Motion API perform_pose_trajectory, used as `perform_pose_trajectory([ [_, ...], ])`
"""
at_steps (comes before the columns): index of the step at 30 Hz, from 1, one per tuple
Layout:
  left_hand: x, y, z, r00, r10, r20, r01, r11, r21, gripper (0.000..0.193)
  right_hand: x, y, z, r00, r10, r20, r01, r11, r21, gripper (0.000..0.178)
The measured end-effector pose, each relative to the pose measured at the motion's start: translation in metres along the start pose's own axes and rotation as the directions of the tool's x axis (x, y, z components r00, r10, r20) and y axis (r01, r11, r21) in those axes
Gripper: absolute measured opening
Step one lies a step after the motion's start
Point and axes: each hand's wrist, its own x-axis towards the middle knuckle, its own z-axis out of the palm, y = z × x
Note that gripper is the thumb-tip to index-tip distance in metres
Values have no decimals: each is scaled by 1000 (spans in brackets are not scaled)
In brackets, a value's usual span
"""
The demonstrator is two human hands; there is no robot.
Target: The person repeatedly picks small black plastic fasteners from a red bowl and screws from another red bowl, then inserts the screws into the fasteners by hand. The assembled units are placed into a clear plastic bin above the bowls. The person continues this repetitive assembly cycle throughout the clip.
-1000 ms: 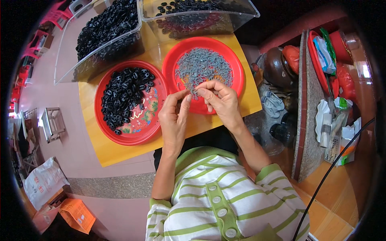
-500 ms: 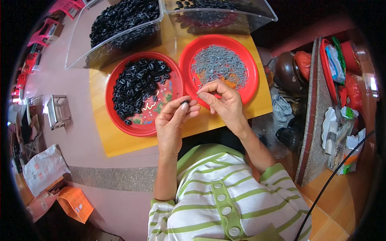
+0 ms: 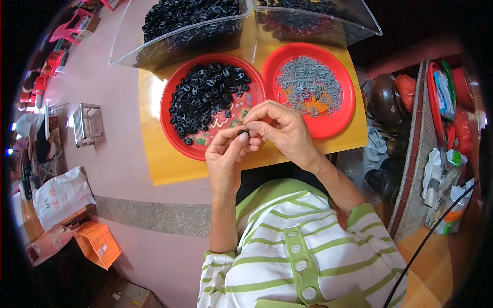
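Observation:
My left hand (image 3: 225, 156) is closed, pinching a small black plastic piece (image 3: 243, 132) between thumb and fingers. Against that piece, the thumb and forefinger of my right hand (image 3: 287, 134) are pressed together; whatever they hold is too small to make out. Both hands meet in front of two red plates. Many black oval pieces with holes (image 3: 203, 97) are heaped on the left plate (image 3: 167, 123), which has a printed pattern. Small grey screw-like pins (image 3: 310, 79) lie spread over the right plate (image 3: 345, 77).
Behind the plates stand clear plastic bins (image 3: 205, 30) with more black pieces. Everything rests on a yellow tabletop (image 3: 154, 164). To the right is a stone-topped ledge (image 3: 413, 154) with bags and utensils; a dark jar (image 3: 386, 100) sits beside it. A metal stool (image 3: 86, 124) stands left.
My right hand has come in to meet my left, its fingertips now at the black piece. The whole view has shifted, so table and plates appear farther right.

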Motion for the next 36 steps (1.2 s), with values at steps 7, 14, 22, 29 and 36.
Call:
perform_pose_trajectory([
  [7,-4,3,-5,999,-29,-32,29,1000,6,18,4,-1,4,998,53,42,-55,997,55,13],
  [14,-7,7,-4,999,-21,-29,22,999,37,16,4,-7,1,993,77,89,-78,997,8,8],
  [22,-7,9,-1,1000,-6,-23,8,999,53,15,4,-7,2,997,29,70,-28,1000,-12,10],
  [29,-8,11,-3,1000,-5,-18,7,992,130,14,0,-10,7,997,35,65,-36,999,23,6],
  [36,-8,3,-12,998,-39,-46,44,991,128,14,-8,8,17,999,41,1,-41,999,1,5],
])
